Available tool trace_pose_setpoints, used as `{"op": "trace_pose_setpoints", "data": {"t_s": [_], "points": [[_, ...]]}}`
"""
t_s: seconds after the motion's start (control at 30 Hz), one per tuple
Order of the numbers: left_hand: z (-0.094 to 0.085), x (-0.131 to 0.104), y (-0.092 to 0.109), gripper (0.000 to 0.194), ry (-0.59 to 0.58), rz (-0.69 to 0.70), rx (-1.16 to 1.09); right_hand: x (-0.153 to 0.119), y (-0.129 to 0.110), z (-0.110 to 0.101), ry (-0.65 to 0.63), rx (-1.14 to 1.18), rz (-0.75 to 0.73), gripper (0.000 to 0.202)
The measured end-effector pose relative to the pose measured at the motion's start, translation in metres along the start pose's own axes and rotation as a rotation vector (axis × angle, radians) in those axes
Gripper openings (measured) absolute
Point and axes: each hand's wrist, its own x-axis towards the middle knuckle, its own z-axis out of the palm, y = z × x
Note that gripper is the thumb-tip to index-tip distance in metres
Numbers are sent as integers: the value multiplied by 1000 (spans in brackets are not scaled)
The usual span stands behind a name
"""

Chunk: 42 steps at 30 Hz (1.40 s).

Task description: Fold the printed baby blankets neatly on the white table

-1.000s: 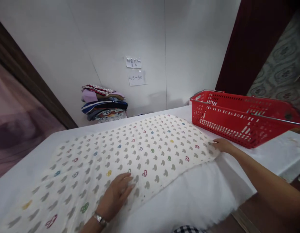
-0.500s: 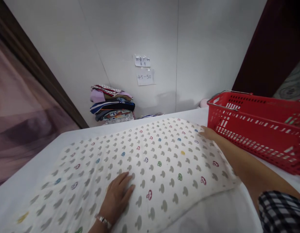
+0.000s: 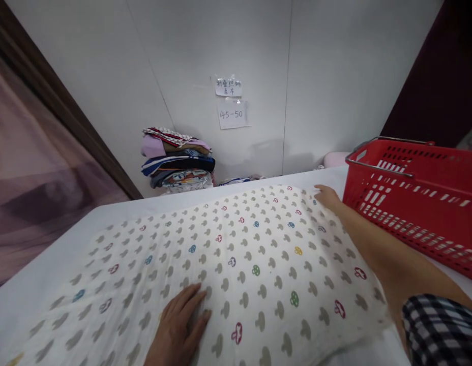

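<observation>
A white cloth point(image 3: 213, 264) printed with grey mushrooms and some coloured ones lies spread over the white-covered table point(image 3: 106, 216). My left hand point(image 3: 178, 323) rests flat on its near middle, fingers spread a little. At the cloth's far right corner is my right hand point(image 3: 328, 197), with the arm stretched along the right edge. One fingertip sticks out beyond the corner, while the other fingers are partly hidden at the cloth's edge and appear to pinch it. Along the right side, the cloth's edge stands slightly raised against my forearm.
A red plastic basket point(image 3: 419, 203) with metal handles stands on the right. Behind the table, folded fabrics point(image 3: 178, 160) are stacked by the wall. Two paper notes point(image 3: 233, 113) are taped above. A pinkish sheer curtain point(image 3: 37, 178) hangs at the left.
The view has shifted a little, so the basket sits further right. A fingertip of my right hand now shows past the cloth's corner. My left hand stays flat on the cloth.
</observation>
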Motion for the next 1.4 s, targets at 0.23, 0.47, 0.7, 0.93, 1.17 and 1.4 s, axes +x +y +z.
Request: {"op": "trace_pose_setpoints", "data": {"t_s": [0.23,0.47,0.7,0.93,1.17,1.4], "points": [[-1,2,0,37,5,70,51,-118,-70,72,-620,-291,-637,35],[-5,4,7,33,-5,65,18,-121,-89,65,-621,-243,-628,39],[-5,4,12,30,-19,37,-14,-92,-113,96,-493,-453,-542,29],[-5,2,13,31,-34,17,-33,-83,-139,148,-496,-567,-515,28],[-5,2,14,30,-12,22,-35,-78,-139,158,-494,-548,-501,20],[-4,2,9,30,20,47,-36,10,-129,62,-340,-486,-256,19]]}}
